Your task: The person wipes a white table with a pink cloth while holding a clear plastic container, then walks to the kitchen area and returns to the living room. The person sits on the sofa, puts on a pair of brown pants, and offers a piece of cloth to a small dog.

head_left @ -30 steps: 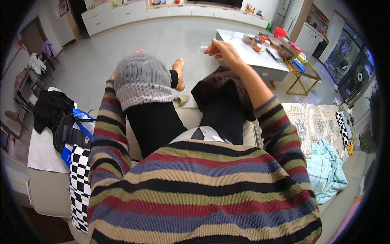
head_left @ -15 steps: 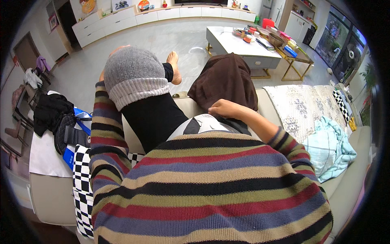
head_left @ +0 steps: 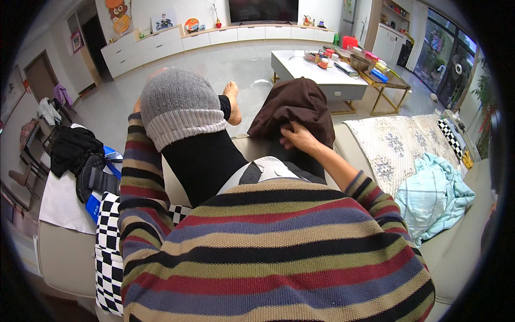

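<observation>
A grey knit beanie (head_left: 179, 102) with a paler ribbed cuff is pulled over my left knee, above black leg cloth. My left arm runs along the outer side of that leg. Only a sliver of my left hand (head_left: 137, 105) shows beside the beanie; its fingers are hidden. Over my right knee drapes a dark brown cloth cover (head_left: 300, 104). At its lower edge, my right hand (head_left: 300, 138) is closed with curled fingers on the brown fabric.
A white coffee table (head_left: 300, 64) with jars and a bowl stands ahead right. On the sofa to my right lie a patterned cover (head_left: 386, 142) and a light blue cloth (head_left: 434, 198). At left are a black bag (head_left: 96, 180) and checkered cushions (head_left: 109, 268).
My right hand has moved forward from my lap to the edge of the brown cover. The view has tilted up slightly. My left arm stays beside the beanie.
</observation>
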The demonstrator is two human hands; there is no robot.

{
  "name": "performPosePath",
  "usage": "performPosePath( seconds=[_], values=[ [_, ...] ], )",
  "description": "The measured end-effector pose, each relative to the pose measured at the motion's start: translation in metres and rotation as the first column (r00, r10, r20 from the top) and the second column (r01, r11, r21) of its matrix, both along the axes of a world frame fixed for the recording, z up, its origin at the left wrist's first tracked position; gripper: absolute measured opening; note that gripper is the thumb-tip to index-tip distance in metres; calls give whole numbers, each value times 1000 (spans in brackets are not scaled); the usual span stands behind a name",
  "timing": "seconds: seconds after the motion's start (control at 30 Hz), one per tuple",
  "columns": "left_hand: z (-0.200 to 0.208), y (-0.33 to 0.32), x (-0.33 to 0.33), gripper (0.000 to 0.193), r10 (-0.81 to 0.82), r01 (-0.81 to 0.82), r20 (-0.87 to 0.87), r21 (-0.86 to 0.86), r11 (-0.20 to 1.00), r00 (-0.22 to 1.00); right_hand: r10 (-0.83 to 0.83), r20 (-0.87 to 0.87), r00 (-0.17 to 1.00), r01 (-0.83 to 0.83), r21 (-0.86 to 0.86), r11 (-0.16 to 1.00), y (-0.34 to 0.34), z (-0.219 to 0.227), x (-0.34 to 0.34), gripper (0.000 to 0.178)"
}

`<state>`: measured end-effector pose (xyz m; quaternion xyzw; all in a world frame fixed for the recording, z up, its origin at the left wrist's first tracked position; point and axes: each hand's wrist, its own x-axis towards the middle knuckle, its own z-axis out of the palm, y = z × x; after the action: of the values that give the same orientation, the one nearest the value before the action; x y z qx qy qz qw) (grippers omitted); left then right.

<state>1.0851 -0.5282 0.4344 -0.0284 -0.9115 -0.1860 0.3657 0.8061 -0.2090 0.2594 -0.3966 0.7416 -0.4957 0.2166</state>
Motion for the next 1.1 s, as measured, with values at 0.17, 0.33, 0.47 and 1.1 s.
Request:
performPosePath(
  seconds=[0.17, 0.33, 0.47, 1.1],
  values=[
    [-20, -47, -15, 48, 63, -61, 38, -54, 997, 997, 19, -131, 991, -43, -184, 982, -25, 22, -53, 63],
    [-12, -78, -18, 46, 96, -89, 56, -107, 990, 994, 119, 703, 701, -52, -116, 992, -68, 13, -52, 38],
    [-28, -28, -34, 27, -183, 243, -183, 397, 885, 966, 227, 677, 700, 19, -335, 942, -78, 43, -74, 20],
    [-6, -2, -17, 41, -580, 560, -115, 463, 688, 807, -186, -475, 860, 74, -245, 967, -187, 87, -113, 66]
  ],
)
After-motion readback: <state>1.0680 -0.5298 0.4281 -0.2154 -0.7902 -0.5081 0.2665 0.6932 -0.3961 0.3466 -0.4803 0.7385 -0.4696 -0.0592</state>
